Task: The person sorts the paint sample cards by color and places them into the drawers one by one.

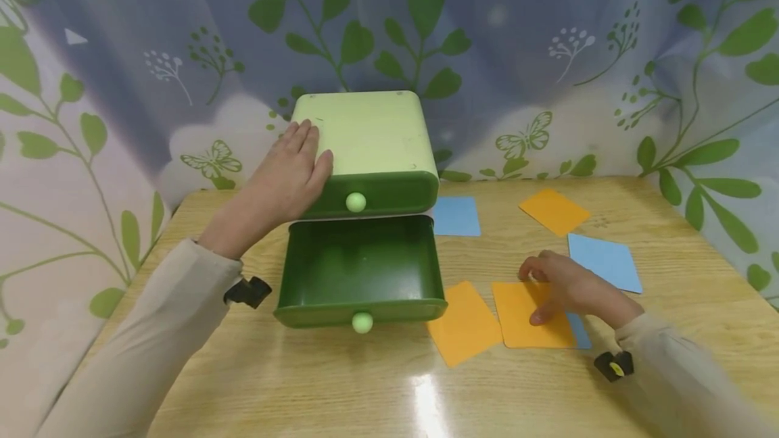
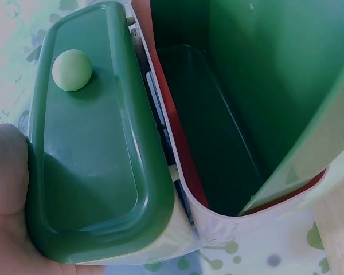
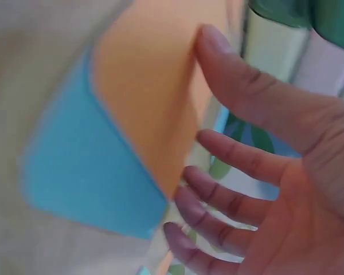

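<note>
My left hand point(image 1: 286, 171) rests on the upper left corner of a small two-drawer cabinet point(image 1: 371, 130), fingers fairly straight over its light green top. In the left wrist view, the thumb side of that hand lies along the upper drawer point(image 2: 94, 166), which is closed. Below it the dark green lower drawer point(image 1: 365, 313) is pulled out, with nothing seen inside. My right hand point(image 1: 569, 286) is over an orange paper square point(image 1: 517, 326), fingers bent loosely and thumb spread apart from them. A blue paper square point(image 3: 92, 160) sticks out from under that orange one.
Left of the right hand lies another orange square point(image 1: 465, 326). Farther back are a blue square point(image 1: 458, 216) beside the cabinet, an orange square point(image 1: 555, 211) and a blue square point(image 1: 605, 262). A leaf-patterned curtain point(image 1: 517, 53) hangs behind the wooden table point(image 1: 292, 384).
</note>
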A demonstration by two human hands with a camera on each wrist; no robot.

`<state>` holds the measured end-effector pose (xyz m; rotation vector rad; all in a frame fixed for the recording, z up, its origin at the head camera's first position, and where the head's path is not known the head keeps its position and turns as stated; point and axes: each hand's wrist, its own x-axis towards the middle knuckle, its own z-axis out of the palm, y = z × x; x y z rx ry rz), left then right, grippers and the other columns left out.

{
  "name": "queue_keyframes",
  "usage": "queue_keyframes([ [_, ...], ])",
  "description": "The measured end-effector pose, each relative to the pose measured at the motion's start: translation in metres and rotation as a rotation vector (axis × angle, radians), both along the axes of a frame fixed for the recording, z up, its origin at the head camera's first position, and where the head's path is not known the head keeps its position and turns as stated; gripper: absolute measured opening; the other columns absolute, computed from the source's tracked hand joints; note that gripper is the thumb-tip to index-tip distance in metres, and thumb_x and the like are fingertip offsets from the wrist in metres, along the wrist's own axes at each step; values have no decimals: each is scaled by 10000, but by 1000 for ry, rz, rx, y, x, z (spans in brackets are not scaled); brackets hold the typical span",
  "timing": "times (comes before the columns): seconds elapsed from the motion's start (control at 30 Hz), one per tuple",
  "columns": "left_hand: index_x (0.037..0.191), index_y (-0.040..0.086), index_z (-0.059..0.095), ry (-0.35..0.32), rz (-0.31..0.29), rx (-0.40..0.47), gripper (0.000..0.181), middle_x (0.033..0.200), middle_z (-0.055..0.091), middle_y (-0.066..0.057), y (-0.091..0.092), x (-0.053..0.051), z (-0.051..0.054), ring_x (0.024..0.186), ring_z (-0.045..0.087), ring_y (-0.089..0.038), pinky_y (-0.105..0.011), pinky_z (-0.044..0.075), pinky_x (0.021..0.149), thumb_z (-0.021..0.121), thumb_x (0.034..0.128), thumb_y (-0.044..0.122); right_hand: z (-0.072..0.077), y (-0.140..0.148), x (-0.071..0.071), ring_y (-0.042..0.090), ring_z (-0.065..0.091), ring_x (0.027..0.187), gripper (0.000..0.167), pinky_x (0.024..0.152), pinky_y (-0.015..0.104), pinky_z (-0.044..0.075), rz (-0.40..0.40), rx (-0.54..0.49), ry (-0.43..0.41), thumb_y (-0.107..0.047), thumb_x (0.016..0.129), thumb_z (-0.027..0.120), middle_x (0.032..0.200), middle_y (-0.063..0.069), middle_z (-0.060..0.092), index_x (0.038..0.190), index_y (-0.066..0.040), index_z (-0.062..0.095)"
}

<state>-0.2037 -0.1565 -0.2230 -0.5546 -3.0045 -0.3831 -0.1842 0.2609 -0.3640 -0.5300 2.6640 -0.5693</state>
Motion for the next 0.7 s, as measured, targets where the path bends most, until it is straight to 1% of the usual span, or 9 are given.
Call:
queue_keyframes([
  [0.07, 1495, -122, 85, 2, 1, 3, 662, 1563, 35, -303, 0, 1, 0, 1454, -21, -406, -495, 28, 1180, 110, 1049, 366, -2, -2, 2, 278, 496, 897, 599, 761, 421, 466, 2, 5, 13, -249, 627, 913, 953, 74, 512, 1095, -43, 601],
  [0.13, 1496, -121, 83, 1, -2, 5, 663, 1564, 35, -301, 0, 1, 0, 1455, -22, -402, -491, 25, 1181, 111, 1049, 368, -2, -3, 3, 259, 492, 865, 536, 741, 410, 466, -1, 24, 56, -234, 642, 907, 922, 74, 520, 1050, -51, 611],
  [0.2, 1496, -119, 81, -1, -5, 8, 665, 1565, 34, -298, 0, 1, 1, 1456, -23, -397, -487, 21, 1182, 110, 1049, 372, -2, -3, 3, 274, 516, 871, 451, 745, 431, 480, -14, 42, 100, -211, 660, 896, 923, 90, 546, 991, -62, 628],
  [0.27, 1497, -118, 78, -4, -5, 12, 667, 1567, 29, -296, 0, 1, 1, 1456, -28, -395, -484, 17, 1183, 109, 1048, 375, -1, -2, 4, 309, 532, 905, 436, 759, 459, 488, -26, 52, 122, -222, 662, 895, 960, 118, 565, 978, -66, 639],
  [0.33, 1498, -116, 73, -8, -4, 13, 669, 1567, 23, -296, 1, 2, 1, 1456, -32, -396, -487, 16, 1182, 104, 1047, 377, -1, -3, 5, 344, 517, 943, 492, 763, 486, 478, -33, 53, 119, -263, 642, 906, 1002, 142, 554, 1002, -68, 634],
  [0.47, 1498, -115, 71, -8, 3, 12, 667, 1568, 22, -294, 0, 2, 1, 1456, -33, -395, -491, 19, 1181, 103, 1048, 376, -4, -4, 5, 398, 495, 1011, 690, 782, 549, 446, -39, 66, 101, -353, 600, 915, 1074, 175, 551, 1128, -49, 592],
  [0.53, 1498, -115, 70, -7, 4, 12, 667, 1568, 22, -292, 0, 1, 1, 1457, -34, -392, -488, 19, 1182, 106, 1048, 376, -5, -4, 4, 404, 500, 1006, 697, 780, 565, 437, -44, 78, 124, -354, 607, 911, 1067, 185, 561, 1136, -35, 589],
  [0.6, 1497, -117, 72, -4, 2, 11, 666, 1568, 28, -292, 0, 1, 1, 1457, -29, -390, -483, 19, 1182, 111, 1049, 374, -4, -3, 2, 388, 519, 966, 634, 780, 546, 452, -47, 73, 136, -320, 637, 902, 1027, 182, 571, 1105, -16, 602],
  [0.7, 1493, -124, 77, 2, -1, 10, 664, 1566, 34, -296, 0, 0, 1, 1458, -23, -390, -476, 16, 1184, 117, 1049, 367, 2, 1, -3, 298, 544, 837, 412, 716, 446, 482, -41, 30, 144, -252, 732, 851, 925, 119, 582, 1010, -20, 656],
])
